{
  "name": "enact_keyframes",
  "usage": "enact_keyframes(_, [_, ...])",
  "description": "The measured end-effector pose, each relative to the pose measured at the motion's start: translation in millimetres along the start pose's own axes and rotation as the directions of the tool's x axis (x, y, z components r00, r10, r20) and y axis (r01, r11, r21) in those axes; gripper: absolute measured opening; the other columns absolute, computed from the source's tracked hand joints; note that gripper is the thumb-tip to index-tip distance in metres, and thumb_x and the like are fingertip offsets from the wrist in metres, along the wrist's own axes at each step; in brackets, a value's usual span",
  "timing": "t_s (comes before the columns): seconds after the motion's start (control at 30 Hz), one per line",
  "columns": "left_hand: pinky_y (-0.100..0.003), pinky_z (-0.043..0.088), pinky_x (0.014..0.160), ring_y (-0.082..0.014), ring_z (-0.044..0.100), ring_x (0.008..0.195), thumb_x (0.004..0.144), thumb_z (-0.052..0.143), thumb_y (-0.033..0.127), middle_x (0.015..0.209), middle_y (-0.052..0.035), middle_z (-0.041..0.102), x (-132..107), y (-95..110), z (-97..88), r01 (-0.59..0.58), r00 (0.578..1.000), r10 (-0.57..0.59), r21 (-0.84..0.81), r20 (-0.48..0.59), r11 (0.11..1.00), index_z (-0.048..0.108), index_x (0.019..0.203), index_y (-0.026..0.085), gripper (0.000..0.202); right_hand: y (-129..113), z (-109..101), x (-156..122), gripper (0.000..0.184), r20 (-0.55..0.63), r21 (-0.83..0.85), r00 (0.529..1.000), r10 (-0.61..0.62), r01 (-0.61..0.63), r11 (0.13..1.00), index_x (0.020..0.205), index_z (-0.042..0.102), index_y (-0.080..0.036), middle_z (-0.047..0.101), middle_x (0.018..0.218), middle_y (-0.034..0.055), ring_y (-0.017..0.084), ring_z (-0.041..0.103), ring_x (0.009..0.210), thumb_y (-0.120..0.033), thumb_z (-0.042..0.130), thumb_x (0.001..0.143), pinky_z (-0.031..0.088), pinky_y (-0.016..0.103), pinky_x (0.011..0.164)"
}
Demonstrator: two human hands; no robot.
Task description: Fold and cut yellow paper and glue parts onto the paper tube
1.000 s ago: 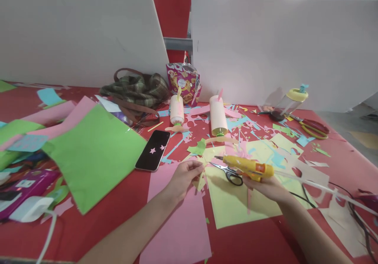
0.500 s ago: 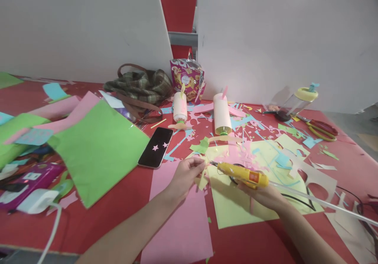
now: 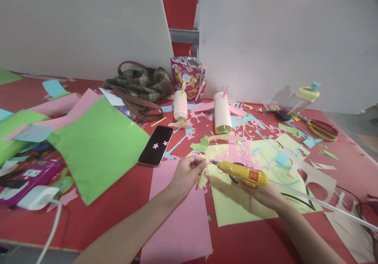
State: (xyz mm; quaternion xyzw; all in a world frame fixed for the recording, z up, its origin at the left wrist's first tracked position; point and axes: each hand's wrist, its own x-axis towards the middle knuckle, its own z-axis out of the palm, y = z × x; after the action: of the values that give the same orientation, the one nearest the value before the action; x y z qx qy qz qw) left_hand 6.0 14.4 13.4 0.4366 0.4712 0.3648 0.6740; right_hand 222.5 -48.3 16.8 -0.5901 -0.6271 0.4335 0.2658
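My right hand [image 3: 255,191] is wrapped round a yellow hot glue gun [image 3: 242,172], its nozzle pointing left. A long clear glue stick [image 3: 313,198] runs out of the gun's back end to the right. My left hand [image 3: 189,173] pinches a small pale yellow paper piece [image 3: 203,177] close to the nozzle; its exact shape is partly hidden by the fingers. Under the left hand lies a pink paper sheet [image 3: 180,220], and beneath the glue gun a pale yellow sheet [image 3: 233,213].
A phone [image 3: 153,154] with pink paper stars, a large green sheet [image 3: 100,150] and a purple box [image 3: 32,179] are on the left. Paper-wrapped bottles [image 3: 222,112] stand ahead among scraps. At right are scissors [image 3: 321,130] and a tilted clear bottle [image 3: 298,102].
The view has tilted very slightly. Both hands, the glue gun and the paper piece keep nearly the same positions.
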Motion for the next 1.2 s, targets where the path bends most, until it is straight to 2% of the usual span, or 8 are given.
enact_keyframes(0.2, [-0.018, 0.034, 0.024, -0.0059, 0.043, 0.032, 0.063, 0.063, 0.034, 0.054, 0.0022, 0.051, -2, 3, 2.2, -0.004, 1.000, 0.004, 0.025, 0.016, 1.000, 0.058, 0.070, 0.011, 0.024, 1, 1, 0, 0.014, -0.006, 0.035, 1.000, -0.005, 0.005, 0.999, 0.079, 0.061, -0.027, 0.061, 0.066, -0.0004, 0.019, 0.057, 0.062, -0.030, 0.054, 0.069, 0.048, 0.030, 0.051])
enact_keyframes(0.43, [-0.018, 0.034, 0.024, -0.0061, 0.044, 0.033, 0.064, 0.062, 0.033, 0.056, 0.0016, 0.051, -3, 4, 2.1, -0.015, 1.000, 0.014, 0.043, 0.018, 0.999, 0.058, 0.070, 0.011, 0.023, -2, 2, 0, 0.011, -0.027, -0.036, 0.998, 0.061, -0.062, 0.997, 0.070, 0.060, -0.024, 0.061, 0.066, 0.0008, 0.019, 0.055, 0.058, -0.033, 0.054, 0.068, 0.047, 0.032, 0.051])
enact_keyframes(0.67, [-0.019, 0.034, 0.025, -0.0064, 0.044, 0.033, 0.064, 0.062, 0.034, 0.057, 0.0009, 0.052, -4, 4, 2.3, -0.025, 0.999, 0.023, 0.048, 0.030, 0.999, 0.059, 0.070, 0.011, 0.023, 2, 0, 0, 0.017, -0.002, 0.051, 1.000, 0.001, -0.001, 0.999, 0.085, 0.061, -0.028, 0.062, 0.070, -0.0007, 0.020, 0.057, 0.066, -0.027, 0.052, 0.070, 0.048, 0.031, 0.054])
enact_keyframes(0.83, [-0.019, 0.033, 0.025, -0.0063, 0.044, 0.033, 0.064, 0.062, 0.034, 0.058, 0.0006, 0.053, -3, 2, 1.6, -0.036, 0.999, 0.035, 0.055, 0.018, 0.998, 0.059, 0.069, 0.012, 0.024, 5, 1, 0, 0.021, -0.022, 0.050, 0.998, 0.052, -0.051, 0.997, 0.090, 0.059, -0.027, 0.063, 0.078, 0.0004, 0.020, 0.058, 0.070, -0.028, 0.054, 0.069, 0.049, 0.032, 0.059])
enact_keyframes(1.03, [-0.019, 0.035, 0.025, -0.0059, 0.043, 0.031, 0.064, 0.063, 0.035, 0.054, 0.0008, 0.055, -2, 1, 0.4, -0.017, 0.999, 0.015, 0.040, 0.035, 0.999, 0.058, 0.070, 0.012, 0.024, 11, 0, 2, 0.018, -0.098, -0.030, 0.992, 0.086, -0.089, 0.996, 0.085, 0.059, -0.025, 0.062, 0.072, 0.0003, 0.019, 0.057, 0.064, -0.032, 0.054, 0.069, 0.046, 0.032, 0.055])
enact_keyframes(1.13, [-0.020, 0.036, 0.026, -0.0079, 0.046, 0.034, 0.062, 0.064, 0.033, 0.053, 0.0009, 0.054, -2, 2, 0.2, -0.015, 1.000, 0.014, 0.039, 0.013, 0.999, 0.058, 0.070, 0.012, 0.023, 11, -6, 2, 0.011, -0.202, -0.136, 0.976, 0.082, -0.111, 0.985, 0.069, 0.057, -0.023, 0.056, 0.059, -0.0014, 0.016, 0.051, 0.052, -0.034, 0.056, 0.067, 0.042, 0.029, 0.048])
enact_keyframes(1.2, [-0.019, 0.036, 0.026, -0.0085, 0.047, 0.036, 0.062, 0.064, 0.033, 0.054, 0.0008, 0.055, -1, 2, 0.0, -0.018, 1.000, 0.018, 0.041, 0.003, 0.999, 0.059, 0.071, 0.012, 0.023, 10, -14, 2, 0.014, -0.279, -0.189, 0.957, 0.081, -0.138, 0.972, 0.064, 0.053, -0.023, 0.053, 0.053, -0.0022, 0.015, 0.047, 0.047, -0.036, 0.057, 0.065, 0.039, 0.028, 0.045])
